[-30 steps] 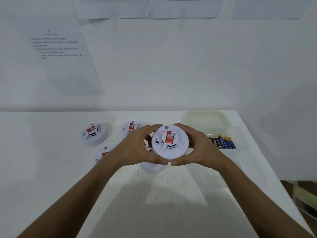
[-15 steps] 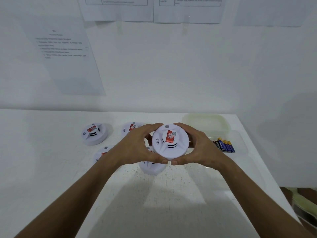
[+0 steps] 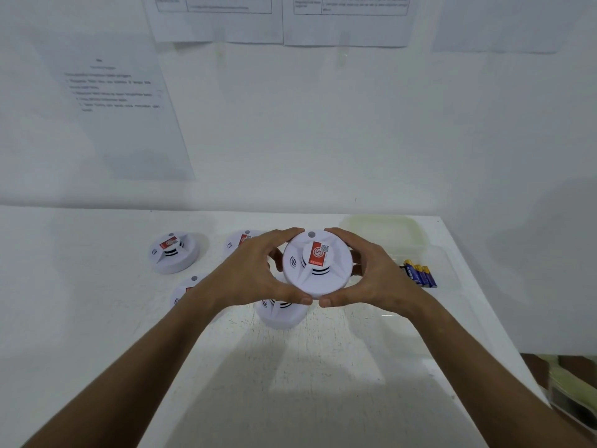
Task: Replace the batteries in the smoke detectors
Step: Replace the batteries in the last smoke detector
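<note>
A round white smoke detector [image 3: 318, 265] with a red label is held above the white table [image 3: 97, 318], face up. My left hand [image 3: 255, 273] grips its left rim and my right hand [image 3: 365, 276] grips its right rim, thumbs nearly meeting at the near edge. Several other detectors lie on the table: one at the back left [image 3: 172, 252], one behind my left hand [image 3: 239, 242], one under my left wrist [image 3: 184, 291], and one below the held unit [image 3: 279, 313]. Several blue batteries [image 3: 420, 274] lie in a clear tray to the right.
A clear plastic container [image 3: 384, 232] stands at the back right, with its lid [image 3: 452, 263] holding the batteries. The white wall with taped paper sheets [image 3: 129, 118] rises just behind the table. The table's right edge runs diagonally past my right arm.
Both hands still hold the detector in the same grip. The view has tilted slightly; the detector has barely shifted.
</note>
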Demonstrator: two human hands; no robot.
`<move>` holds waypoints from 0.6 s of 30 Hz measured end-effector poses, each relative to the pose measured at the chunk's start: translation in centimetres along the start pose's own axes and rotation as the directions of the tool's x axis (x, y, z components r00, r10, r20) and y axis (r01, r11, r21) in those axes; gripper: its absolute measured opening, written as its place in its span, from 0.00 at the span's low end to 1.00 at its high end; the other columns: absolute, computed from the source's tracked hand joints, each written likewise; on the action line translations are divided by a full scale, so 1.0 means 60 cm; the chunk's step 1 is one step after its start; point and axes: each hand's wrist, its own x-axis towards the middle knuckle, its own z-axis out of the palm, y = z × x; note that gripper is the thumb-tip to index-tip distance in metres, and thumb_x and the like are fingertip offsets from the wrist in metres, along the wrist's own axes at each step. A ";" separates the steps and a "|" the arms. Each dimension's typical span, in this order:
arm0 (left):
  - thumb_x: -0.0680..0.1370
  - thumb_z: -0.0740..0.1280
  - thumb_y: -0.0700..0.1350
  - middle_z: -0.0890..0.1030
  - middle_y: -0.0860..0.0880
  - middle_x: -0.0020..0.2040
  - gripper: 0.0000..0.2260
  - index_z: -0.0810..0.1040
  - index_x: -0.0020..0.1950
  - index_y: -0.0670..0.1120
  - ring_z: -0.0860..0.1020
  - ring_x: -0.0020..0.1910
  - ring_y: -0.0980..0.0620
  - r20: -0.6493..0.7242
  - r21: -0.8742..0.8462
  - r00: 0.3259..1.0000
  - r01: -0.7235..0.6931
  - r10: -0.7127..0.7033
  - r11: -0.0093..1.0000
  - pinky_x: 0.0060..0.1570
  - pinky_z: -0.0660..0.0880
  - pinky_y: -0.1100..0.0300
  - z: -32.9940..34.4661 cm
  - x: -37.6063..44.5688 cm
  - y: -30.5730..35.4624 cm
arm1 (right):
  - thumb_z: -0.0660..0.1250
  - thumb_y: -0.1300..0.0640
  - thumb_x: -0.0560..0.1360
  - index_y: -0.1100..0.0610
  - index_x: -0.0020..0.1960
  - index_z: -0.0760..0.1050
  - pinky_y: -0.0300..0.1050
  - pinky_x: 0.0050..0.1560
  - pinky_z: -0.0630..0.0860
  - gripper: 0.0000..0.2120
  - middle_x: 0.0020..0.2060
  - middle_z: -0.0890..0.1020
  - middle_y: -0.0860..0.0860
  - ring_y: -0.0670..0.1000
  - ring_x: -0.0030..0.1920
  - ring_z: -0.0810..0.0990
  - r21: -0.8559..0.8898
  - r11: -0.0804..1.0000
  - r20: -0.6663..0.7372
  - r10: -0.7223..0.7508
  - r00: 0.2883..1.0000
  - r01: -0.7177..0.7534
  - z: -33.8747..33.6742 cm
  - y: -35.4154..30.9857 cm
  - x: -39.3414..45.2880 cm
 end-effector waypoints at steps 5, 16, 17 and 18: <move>0.60 0.80 0.60 0.78 0.65 0.57 0.40 0.71 0.69 0.58 0.77 0.53 0.59 0.001 0.003 1.000 -0.002 0.002 1.000 0.46 0.77 0.67 0.002 0.006 0.005 | 0.84 0.56 0.59 0.36 0.65 0.70 0.39 0.54 0.80 0.41 0.58 0.80 0.35 0.44 0.58 0.79 -0.012 1.000 -0.007 -0.018 1.000 0.018 -0.007 -0.003 0.000; 0.62 0.79 0.59 0.76 0.62 0.61 0.38 0.69 0.70 0.57 0.77 0.53 0.57 0.002 0.020 1.000 0.021 -0.021 1.000 0.47 0.76 0.73 0.000 0.018 -0.006 | 0.84 0.56 0.59 0.41 0.68 0.69 0.43 0.54 0.82 0.42 0.59 0.80 0.39 0.47 0.58 0.79 -0.004 1.000 -0.004 -0.013 1.000 0.013 -0.009 0.001 0.008; 0.62 0.79 0.59 0.76 0.62 0.61 0.39 0.69 0.70 0.57 0.77 0.53 0.57 0.002 0.022 1.000 0.023 -0.024 0.999 0.47 0.76 0.73 -0.001 0.018 -0.006 | 0.84 0.56 0.59 0.41 0.68 0.69 0.44 0.54 0.82 0.42 0.59 0.80 0.39 0.47 0.58 0.79 -0.002 1.000 -0.003 -0.011 1.000 0.011 -0.009 0.001 0.009; 0.62 0.79 0.58 0.76 0.62 0.61 0.39 0.69 0.70 0.57 0.77 0.53 0.57 0.002 0.025 1.000 0.024 -0.024 0.999 0.48 0.76 0.72 -0.002 0.018 -0.007 | 0.84 0.57 0.59 0.42 0.69 0.69 0.44 0.54 0.82 0.43 0.59 0.80 0.39 0.47 0.58 0.79 0.002 1.000 -0.001 -0.009 1.000 0.009 -0.009 0.001 0.010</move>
